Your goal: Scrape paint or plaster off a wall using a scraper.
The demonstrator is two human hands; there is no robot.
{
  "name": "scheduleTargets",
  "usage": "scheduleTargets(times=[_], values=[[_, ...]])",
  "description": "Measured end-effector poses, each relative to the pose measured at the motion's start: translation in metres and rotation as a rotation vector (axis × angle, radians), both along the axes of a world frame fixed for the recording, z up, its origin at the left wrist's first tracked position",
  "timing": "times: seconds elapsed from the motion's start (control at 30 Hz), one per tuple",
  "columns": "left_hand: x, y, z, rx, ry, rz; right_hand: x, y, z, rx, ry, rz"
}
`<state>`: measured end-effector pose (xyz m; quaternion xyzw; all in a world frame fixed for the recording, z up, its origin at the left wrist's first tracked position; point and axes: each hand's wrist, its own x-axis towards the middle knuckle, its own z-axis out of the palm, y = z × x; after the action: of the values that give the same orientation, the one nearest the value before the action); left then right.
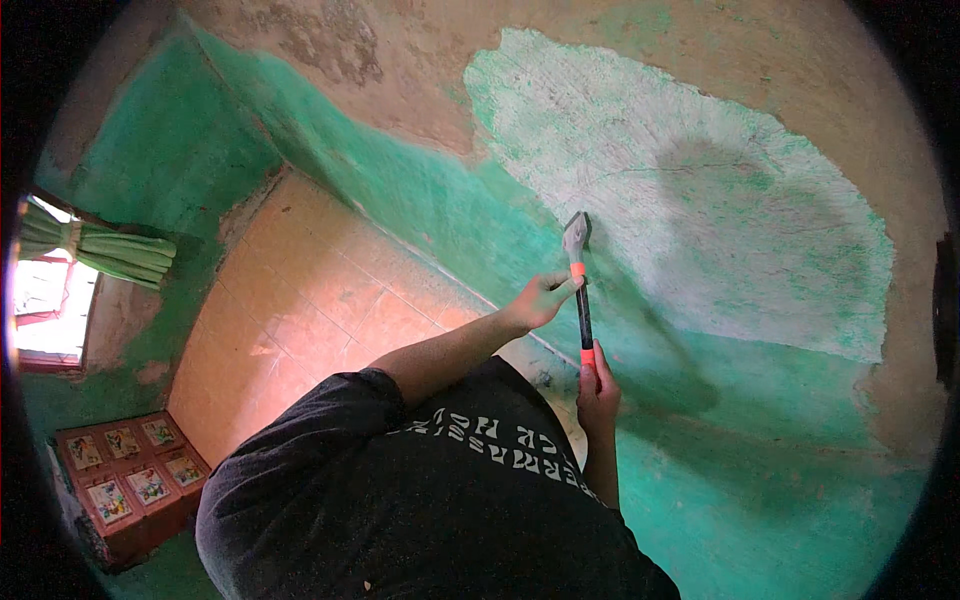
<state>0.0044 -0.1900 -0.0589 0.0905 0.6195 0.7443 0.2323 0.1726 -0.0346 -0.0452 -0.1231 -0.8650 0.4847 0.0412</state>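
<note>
A slim scraper (584, 318), its black handle banded orange near the head and at the lower grip, leans slightly left toward its grey, flared head, which lies against or just off the wall (600, 130) at the lower-left edge of a pale, scuffed, green-flecked patch.

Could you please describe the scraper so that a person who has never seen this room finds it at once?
On the green wall, find the large whitish patch. Near its lower left edge is the grey head of the scraper, held by the left hand and, lower down, the right hand. It is the only long, thin tool in view, black with orange bands.
</note>
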Motion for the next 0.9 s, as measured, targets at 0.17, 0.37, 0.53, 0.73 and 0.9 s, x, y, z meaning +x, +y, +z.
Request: scheduleTargets(times=[0.17,0.37,0.53,0.73,0.9], values=[[-0.007,-0.01,-0.004,0.036,0.023,0.079,-0.017,-0.015,0.035,-0.05,-0.147,0.045],[-0.007,-0.008,-0.005,-0.001,0.061,0.059,-0.011,-0.016,0.025,0.026,0.029,0.034],[-0.007,-0.015,0.008,-0.035,0.011,0.023,-0.007,-0.016,0.016,-0.006,-0.064,0.015],[-0.006,-0.01,-0.006,0.016,0.079,0.064,-0.013,-0.017,0.018,-0.003,-0.083,0.02],[-0.006,-0.008,-0.004,-0.048,0.016,-0.004,-0.011,-0.008,0.014,-0.046,-0.037,-0.003]])
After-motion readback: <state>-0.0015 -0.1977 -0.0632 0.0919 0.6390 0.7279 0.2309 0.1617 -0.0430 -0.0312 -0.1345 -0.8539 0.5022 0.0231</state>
